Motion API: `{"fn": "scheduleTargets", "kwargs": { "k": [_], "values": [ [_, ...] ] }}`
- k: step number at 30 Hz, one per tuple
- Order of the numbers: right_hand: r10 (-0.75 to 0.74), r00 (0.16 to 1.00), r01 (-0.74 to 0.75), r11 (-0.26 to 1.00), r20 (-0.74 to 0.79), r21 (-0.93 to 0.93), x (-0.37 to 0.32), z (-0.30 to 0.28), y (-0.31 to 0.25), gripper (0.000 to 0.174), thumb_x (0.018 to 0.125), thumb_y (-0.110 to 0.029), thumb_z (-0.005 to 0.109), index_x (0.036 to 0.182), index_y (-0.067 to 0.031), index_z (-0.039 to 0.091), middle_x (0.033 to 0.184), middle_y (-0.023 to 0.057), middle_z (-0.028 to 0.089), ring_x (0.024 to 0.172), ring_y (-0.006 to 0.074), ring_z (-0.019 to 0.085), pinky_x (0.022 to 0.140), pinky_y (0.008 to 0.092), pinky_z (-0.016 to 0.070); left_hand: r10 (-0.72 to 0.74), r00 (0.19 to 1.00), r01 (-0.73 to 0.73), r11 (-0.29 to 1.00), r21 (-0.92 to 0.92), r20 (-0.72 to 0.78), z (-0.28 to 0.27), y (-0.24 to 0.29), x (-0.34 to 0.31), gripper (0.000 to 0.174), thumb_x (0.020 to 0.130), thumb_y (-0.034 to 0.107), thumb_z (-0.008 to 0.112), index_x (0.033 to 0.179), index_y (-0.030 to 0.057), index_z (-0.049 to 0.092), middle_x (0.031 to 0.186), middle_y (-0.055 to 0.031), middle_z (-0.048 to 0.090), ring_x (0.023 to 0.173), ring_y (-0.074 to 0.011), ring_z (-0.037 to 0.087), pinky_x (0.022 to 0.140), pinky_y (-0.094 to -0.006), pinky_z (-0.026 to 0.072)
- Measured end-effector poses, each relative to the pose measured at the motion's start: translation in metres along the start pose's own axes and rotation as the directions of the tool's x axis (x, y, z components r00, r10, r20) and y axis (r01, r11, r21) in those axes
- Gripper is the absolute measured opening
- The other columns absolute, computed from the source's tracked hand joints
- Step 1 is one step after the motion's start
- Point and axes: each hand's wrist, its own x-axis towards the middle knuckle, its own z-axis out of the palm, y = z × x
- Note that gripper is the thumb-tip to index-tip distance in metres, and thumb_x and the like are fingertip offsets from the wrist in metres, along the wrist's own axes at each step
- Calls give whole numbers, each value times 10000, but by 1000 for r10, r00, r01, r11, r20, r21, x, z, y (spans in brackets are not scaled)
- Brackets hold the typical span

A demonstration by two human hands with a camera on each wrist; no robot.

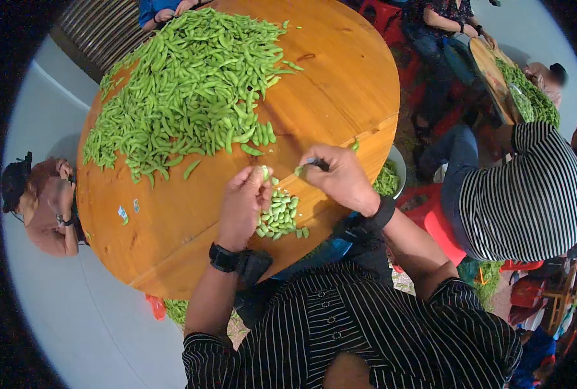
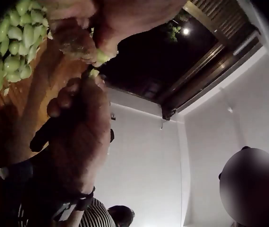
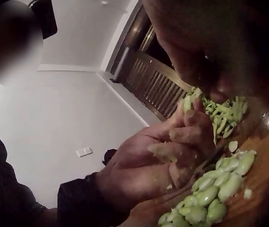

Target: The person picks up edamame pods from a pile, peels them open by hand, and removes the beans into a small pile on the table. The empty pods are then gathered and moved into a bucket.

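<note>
My left hand (image 1: pixel 242 198) pinches a green bean pod (image 1: pixel 265 172) between thumb and fingertips, above the table. Close on its right, my right hand (image 1: pixel 341 180) curls round a small dark tool (image 1: pixel 318 164), its kind unclear, with a bit of green (image 1: pixel 299 170) at the fingertips. In the left wrist view the right hand (image 2: pixel 80 137) comes up from below, fingertips close to the left ones. Shelled green beans (image 1: pixel 279 214) lie in a small pile below the hands; the right wrist view shows these beans (image 3: pixel 217 189) beside the left hand (image 3: pixel 148 156).
A large heap of pods (image 1: pixel 191 91) covers the far left of the round wooden table (image 1: pixel 340 78). A white tub (image 1: pixel 400 170) holding green pods stands by its right edge. Other people sit around, one in a striped shirt (image 1: pixel 528 194) at right.
</note>
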Motion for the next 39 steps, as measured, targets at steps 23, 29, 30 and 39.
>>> {"fn": "scheduleTargets", "kwargs": {
  "k": [23, 29, 30, 39],
  "values": [
    [-172, 970, 238, 821, 173, -519, -18, 23, -33, 245, 828, -272, 642, 780, -42, 573, 699, 135, 581, 649, 330, 598, 552, 420, 473, 14, 999, -20, 992, -121, -49, 11, -2, -19, 111, 894, 82, 558, 969, 9, 595, 802, -19, 595, 633, -77, 536, 557, -219, 432],
    [-163, 964, 252, 806, 210, -535, -19, 22, -35, 198, 830, -228, 626, 781, -44, 572, 695, 140, 582, 649, 335, 601, 558, 429, 473, -8, 999, 4, 993, -122, -36, 9, -6, -20, 104, 894, 64, 562, 976, 6, 587, 799, -20, 595, 642, -88, 549, 541, -228, 446],
    [-165, 964, 255, 804, 210, -537, -18, 22, -34, 198, 830, -228, 626, 781, -44, 572, 695, 140, 582, 649, 335, 601, 558, 429, 473, -6, 999, 1, 992, -123, -35, 9, -5, -20, 104, 894, 64, 562, 976, 6, 587, 799, -20, 595, 642, -88, 549, 541, -228, 446],
    [-179, 948, 286, 843, 264, -456, -16, 24, -25, 88, 805, -128, 592, 756, -62, 561, 672, 126, 575, 651, 336, 597, 554, 429, 466, 26, 999, -31, 988, 152, 31, 2, -5, -20, 157, 937, 145, 553, 992, 3, 590, 814, -26, 605, 667, -83, 567, 544, -215, 467]
  ]
}}
